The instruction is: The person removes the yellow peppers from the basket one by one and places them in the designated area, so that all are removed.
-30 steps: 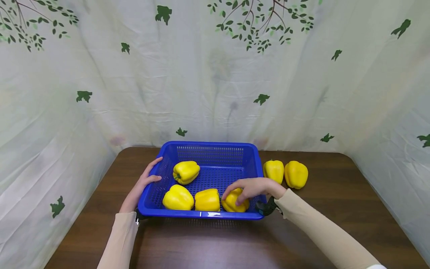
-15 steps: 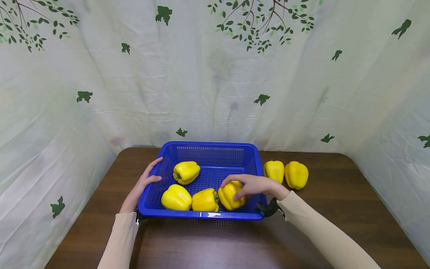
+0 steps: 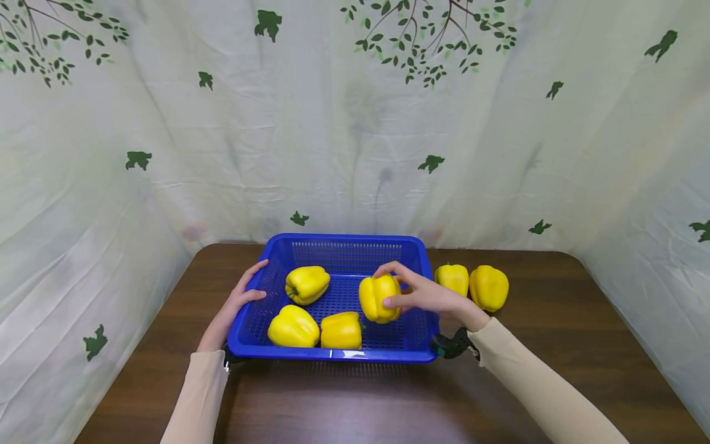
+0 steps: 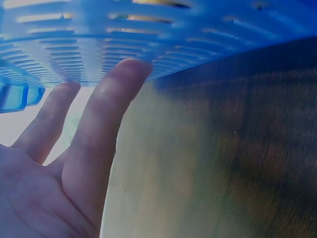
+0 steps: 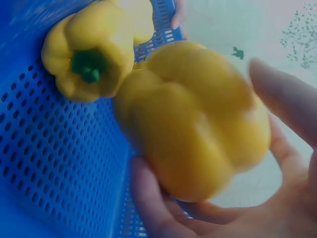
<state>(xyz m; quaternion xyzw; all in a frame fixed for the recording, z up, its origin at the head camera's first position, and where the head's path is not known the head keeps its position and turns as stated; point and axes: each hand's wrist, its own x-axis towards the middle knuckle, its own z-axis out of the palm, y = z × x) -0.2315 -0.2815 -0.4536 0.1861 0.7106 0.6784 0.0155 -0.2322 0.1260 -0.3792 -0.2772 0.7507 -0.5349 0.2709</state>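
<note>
My right hand (image 3: 429, 295) grips a yellow bell pepper (image 3: 375, 299) between thumb and fingers, raised over the right half of a blue perforated basket (image 3: 355, 238). The right wrist view shows this pepper (image 5: 193, 121) close up, its lobed end towards the camera. Straight fingers of my left hand (image 3: 237, 303) rest against the basket's left side; in the left wrist view the fingertips (image 4: 133, 67) touch its slotted wall from outside. Inside lie three more yellow peppers: one at the back left (image 3: 307, 285), one at the front left (image 3: 293, 327) and one at the front middle (image 3: 341, 331).
Two yellow bell peppers (image 3: 452, 280) (image 3: 489, 288) stand on the brown wooden table (image 3: 560, 345), just right of the basket. A pale curtain (image 3: 355, 135) printed with leaves hangs behind the table and along both sides.
My right hand has lifted the pepper from the basket's front right, up and away from me. The front middle pepper shifted left, then back. My left hand has stayed put.
</note>
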